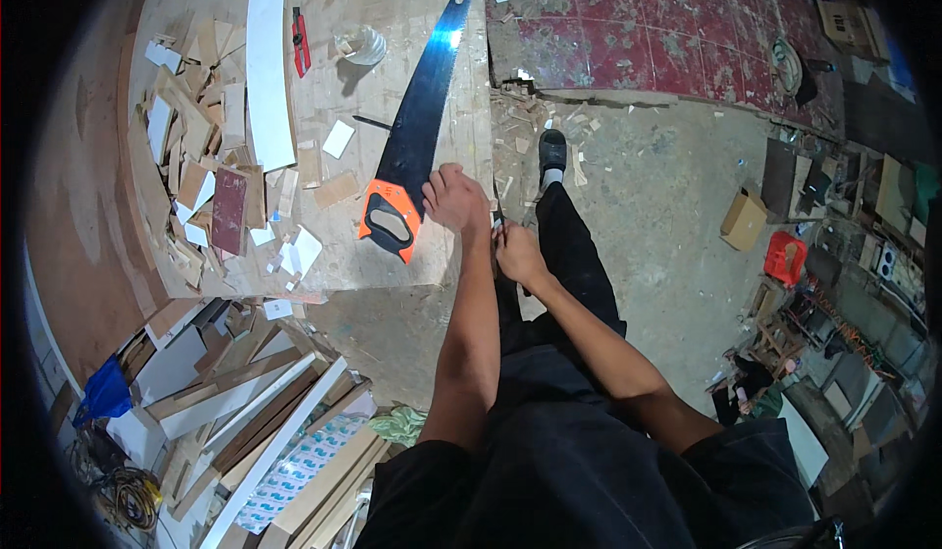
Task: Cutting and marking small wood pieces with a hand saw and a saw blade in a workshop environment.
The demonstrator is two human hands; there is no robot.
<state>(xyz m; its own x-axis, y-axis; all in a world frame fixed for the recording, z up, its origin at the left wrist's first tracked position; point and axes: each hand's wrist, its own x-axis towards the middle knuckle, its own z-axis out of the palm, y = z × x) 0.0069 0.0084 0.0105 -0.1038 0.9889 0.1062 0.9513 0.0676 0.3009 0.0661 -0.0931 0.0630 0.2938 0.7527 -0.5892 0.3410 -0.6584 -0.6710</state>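
Note:
A handsaw (424, 98) with an orange-and-black handle lies on the plywood worktable (341, 180), its blade toward the far edge. Just right of its handle, my left hand (455, 196) rests at the table's side with curled fingers; anything under them is hidden. Lower right, beside that edge, my right hand (520, 255) is closed on a small, dark-and-light object (498, 223) too small to make out. A thin dark rod (365, 121) pokes out from under the blade. A red tool (300, 41), a clear cup (361, 47) and a long white strip (268, 68) lie farther left.
Wood offcuts (196, 147) heap on the table's left. Boards (235, 412) lean at the lower left. Red tiled flooring (648, 29) meets concrete beyond my outstretched foot (552, 152). At the right are a cardboard box (743, 217), a red plastic item (785, 258) and piled panels.

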